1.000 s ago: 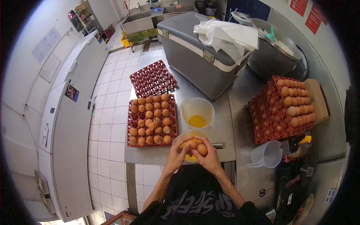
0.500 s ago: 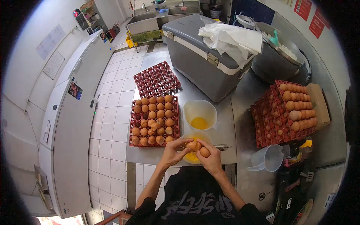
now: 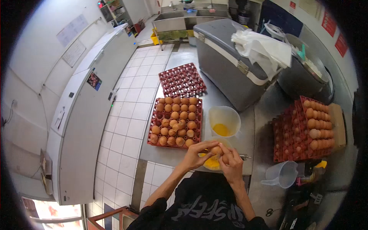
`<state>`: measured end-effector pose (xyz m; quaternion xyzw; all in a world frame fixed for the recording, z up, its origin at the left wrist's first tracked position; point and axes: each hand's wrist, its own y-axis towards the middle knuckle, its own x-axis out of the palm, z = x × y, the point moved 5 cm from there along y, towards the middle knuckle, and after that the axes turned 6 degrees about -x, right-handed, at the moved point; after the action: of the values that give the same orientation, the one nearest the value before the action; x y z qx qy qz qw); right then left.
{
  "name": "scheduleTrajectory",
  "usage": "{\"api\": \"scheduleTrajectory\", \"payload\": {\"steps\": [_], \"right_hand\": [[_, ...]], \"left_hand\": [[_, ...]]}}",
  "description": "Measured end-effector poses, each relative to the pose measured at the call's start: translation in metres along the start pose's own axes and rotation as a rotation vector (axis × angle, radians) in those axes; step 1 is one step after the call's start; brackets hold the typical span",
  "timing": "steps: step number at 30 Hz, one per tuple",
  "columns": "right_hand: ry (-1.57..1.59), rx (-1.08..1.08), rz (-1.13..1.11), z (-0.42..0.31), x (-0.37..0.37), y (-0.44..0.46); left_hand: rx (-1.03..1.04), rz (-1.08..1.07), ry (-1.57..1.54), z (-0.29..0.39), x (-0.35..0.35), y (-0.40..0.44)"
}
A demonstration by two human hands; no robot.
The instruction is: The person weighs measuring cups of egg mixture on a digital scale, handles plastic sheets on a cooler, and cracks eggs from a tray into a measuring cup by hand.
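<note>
My left hand (image 3: pixel 198 155) and my right hand (image 3: pixel 231 164) meet over a translucent container holding yellow liquid egg (image 3: pixel 211 163). Their fingertips are closed around a brown egg (image 3: pixel 216 150); whether its shell is split I cannot tell. My right fingers are curled inward, and what lies in that palm is hidden. A metal handle (image 3: pixel 245 157) sticks out from the container, just beyond my right hand. Behind it stands a translucent jug (image 3: pixel 225 117) with some yolk at the bottom. Left of them, a red egg tray (image 3: pixel 152 143) carries several brown eggs and broken shells.
An unfilled red tray (image 3: pixel 182 79) lies behind the egg tray. A large grey cooler (image 3: pixel 226 69) stands at the back. On the right are stacked trays of eggs (image 3: pixel 295 130), a clear jug (image 3: pixel 283 174) and scissors (image 3: pixel 271 212). A long white freezer (image 3: pixel 82 138) lines the left.
My view has swung left, so everything sits farther right. My hands have drawn closer around the egg. The second egg, visible in my right hand before, is hidden now.
</note>
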<state>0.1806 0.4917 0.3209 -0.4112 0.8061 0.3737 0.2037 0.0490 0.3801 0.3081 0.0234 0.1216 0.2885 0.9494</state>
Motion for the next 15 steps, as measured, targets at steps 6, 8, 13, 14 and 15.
{"api": "scheduleTrajectory", "payload": {"steps": [6,8,13,14,15], "right_hand": [[0.424,0.386,0.041,0.010,0.011,0.000],[0.550,0.468,-0.001,0.026,0.027,-0.008],[0.787,0.516,-0.168,0.019,0.039,-0.002],[0.721,0.469,-0.272,0.023,0.044,-0.004],[0.654,0.420,-0.374,0.028,0.049,-0.005]], "left_hand": [[0.111,0.121,0.230,-0.005,0.017,-0.009],[0.091,0.149,0.187,0.002,0.024,-0.012],[0.052,0.225,0.040,-0.021,0.013,-0.018],[-0.163,0.192,-0.082,-0.039,0.004,-0.018],[-0.376,0.157,-0.204,-0.054,-0.007,-0.020]]}}
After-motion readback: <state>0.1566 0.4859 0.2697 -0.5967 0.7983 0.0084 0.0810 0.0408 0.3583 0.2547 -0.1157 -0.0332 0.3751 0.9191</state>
